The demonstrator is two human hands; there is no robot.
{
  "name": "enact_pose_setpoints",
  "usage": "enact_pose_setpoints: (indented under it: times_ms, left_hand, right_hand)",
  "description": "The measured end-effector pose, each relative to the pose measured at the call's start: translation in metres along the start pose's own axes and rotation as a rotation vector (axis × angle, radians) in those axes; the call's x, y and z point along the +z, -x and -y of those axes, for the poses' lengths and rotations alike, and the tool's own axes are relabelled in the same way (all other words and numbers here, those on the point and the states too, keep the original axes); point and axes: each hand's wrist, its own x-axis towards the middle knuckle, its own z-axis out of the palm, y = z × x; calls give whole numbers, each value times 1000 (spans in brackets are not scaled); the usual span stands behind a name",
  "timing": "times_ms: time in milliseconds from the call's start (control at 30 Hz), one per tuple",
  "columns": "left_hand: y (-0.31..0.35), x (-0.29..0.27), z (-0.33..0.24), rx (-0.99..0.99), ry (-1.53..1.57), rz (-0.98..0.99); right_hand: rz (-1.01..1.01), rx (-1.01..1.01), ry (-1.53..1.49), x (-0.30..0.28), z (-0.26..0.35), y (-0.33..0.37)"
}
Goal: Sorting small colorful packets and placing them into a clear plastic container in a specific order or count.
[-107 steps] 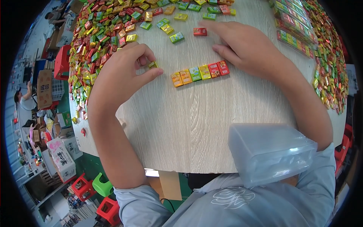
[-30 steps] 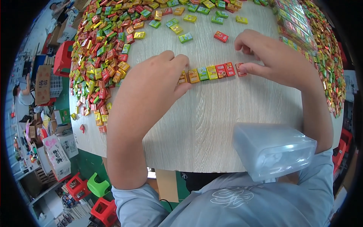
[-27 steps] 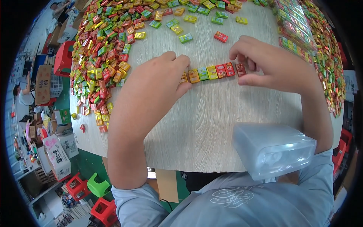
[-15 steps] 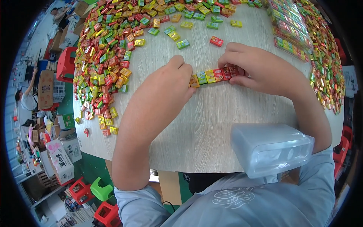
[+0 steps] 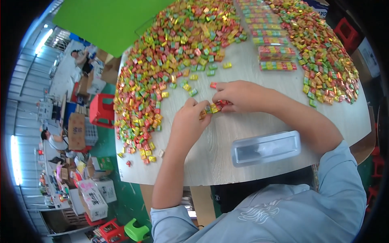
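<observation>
A short row of small wrapped candies (image 5: 214,108), in yellow, green and red, lies across the tabletop (image 5: 194,162) between my hands. My left hand (image 5: 189,120) pinches the left end of the row with thumb and fingers. Curled round the right end is my right hand (image 5: 240,96), its fingers covering the red pieces there. One loose red candy (image 5: 213,85) sits just beyond my right fingertips. Closer to my body stands a clear plastic tray (image 5: 265,149), apparently the top of a nested stack, below my right forearm.
A large heap of candies (image 5: 162,81) covers the table's far left, another heap (image 5: 324,52) the right. Between them, filled clear packs (image 5: 277,52) form a stack. Red stools (image 5: 102,110) and a green stool (image 5: 137,230) stand on the floor. Another person (image 5: 56,139) is at far left.
The view has tilted up and shifted, so more of the far table and a green panel show. Both hands still grip the ends of the candy row.
</observation>
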Motion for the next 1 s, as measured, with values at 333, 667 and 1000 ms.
enact_pose_setpoints:
  times_ms: [333,667,1000]
  left_hand:
    - [16,-71,-106,151,-26,-251]
    - [68,-44,-142,194,100,-175]
    - [79,-26,-132,239,20,-228]
  right_hand:
    - [-258,-20,142,-98,85,83]
    - [-292,119,44,-64,126,160]
    - [-324,198,-88,-49,123,167]
